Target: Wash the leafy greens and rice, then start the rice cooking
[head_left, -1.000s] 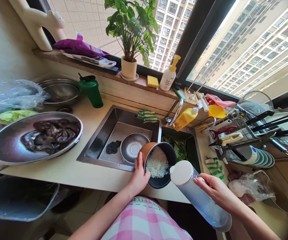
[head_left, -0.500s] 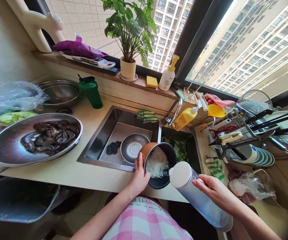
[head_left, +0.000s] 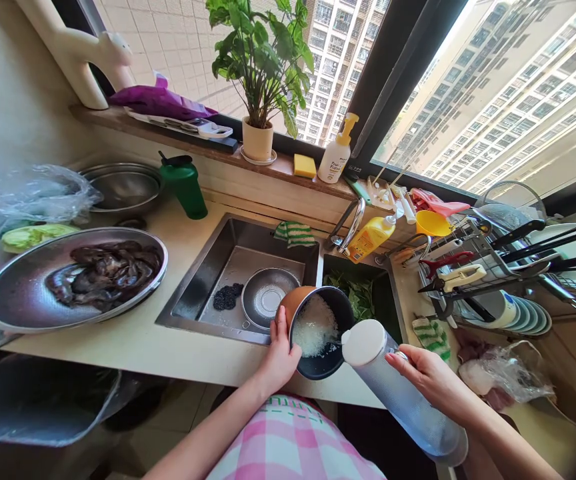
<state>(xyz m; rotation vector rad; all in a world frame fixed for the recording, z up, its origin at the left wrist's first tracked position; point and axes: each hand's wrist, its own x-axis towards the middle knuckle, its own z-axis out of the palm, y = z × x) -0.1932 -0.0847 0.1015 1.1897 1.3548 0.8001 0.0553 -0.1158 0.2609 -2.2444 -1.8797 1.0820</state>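
My left hand (head_left: 279, 355) is closed on the orange outer wall of a dark-lined pot (head_left: 318, 331), tilted toward me over the sink's front edge. White rice (head_left: 314, 324) lies heaped inside it. My right hand (head_left: 424, 377) grips a clear ribbed canister with a white lid (head_left: 397, 392), held slanted with its lid end right at the pot's rim. A pink checked apron (head_left: 293, 443) shows below my arms.
A double sink (head_left: 228, 261) holds a steel strainer (head_left: 265, 295) and a dark scrubber; greens (head_left: 358, 298) fill the right basin. A steel dish of dark food (head_left: 75, 277) sits left. Faucet (head_left: 349, 225), yellow bottle (head_left: 371, 236) and dish rack (head_left: 488, 275) stand right.
The canister's lid end has edged slightly closer to the pot's rim. Both hands keep their grips and the pot stays in place.
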